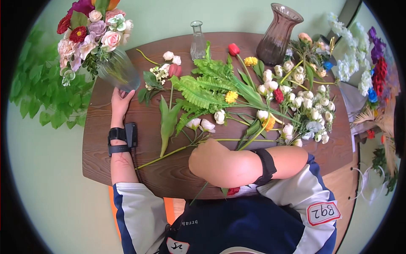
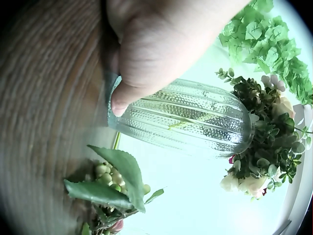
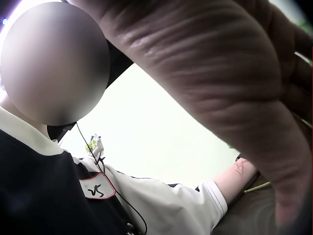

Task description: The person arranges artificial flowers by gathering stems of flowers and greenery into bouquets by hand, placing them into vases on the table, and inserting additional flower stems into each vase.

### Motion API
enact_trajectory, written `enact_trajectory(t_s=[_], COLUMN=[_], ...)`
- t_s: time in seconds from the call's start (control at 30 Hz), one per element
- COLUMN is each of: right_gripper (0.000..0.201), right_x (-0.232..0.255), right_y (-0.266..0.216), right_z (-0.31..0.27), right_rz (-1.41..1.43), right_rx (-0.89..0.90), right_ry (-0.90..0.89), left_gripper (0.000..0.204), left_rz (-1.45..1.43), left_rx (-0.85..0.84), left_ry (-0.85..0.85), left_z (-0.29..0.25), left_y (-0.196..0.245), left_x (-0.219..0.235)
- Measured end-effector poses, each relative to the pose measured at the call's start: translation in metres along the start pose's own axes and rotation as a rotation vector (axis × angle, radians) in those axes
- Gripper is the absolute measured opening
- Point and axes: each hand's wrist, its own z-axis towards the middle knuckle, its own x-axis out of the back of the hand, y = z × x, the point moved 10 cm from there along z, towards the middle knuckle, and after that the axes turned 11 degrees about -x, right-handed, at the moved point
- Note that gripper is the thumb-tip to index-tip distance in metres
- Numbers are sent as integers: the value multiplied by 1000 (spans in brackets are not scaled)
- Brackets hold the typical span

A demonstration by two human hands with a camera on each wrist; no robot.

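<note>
The left hand grips the clear, ribbed glass vase low down, likely to steady it; right of the vase, the right hand hides its fingers; I can't tell their grip.

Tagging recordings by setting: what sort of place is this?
Likely a flower-arranging workspace indoors: loose white flowers lie on a wooden table, with a purple vase and a bouquet in a glass vase.
</note>
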Motion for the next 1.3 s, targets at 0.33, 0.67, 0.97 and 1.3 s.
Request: enact_trajectory(t_s=[0.33, 0.67, 0.97, 1.3], right_gripper=[4, 28, 15, 16], right_x=[-6, 66, 167, 108], right_y=[-15, 41, 156, 140], right_z=[11, -4, -208, -366], right_rz=[-12, 56, 413, 260], right_rx=[108, -64, -336, -115], right_ry=[49, 471, 1637, 2633], left_gripper=[50, 53, 50, 52], left_rz=[30, 34, 71, 150], left_rx=[-18, -18, -60, 4], left_ry=[-4, -4, 23, 7], left_z=[1, 0, -2, -6], left_y=[-5, 4, 3, 4], left_x=[2, -1, 1, 2])
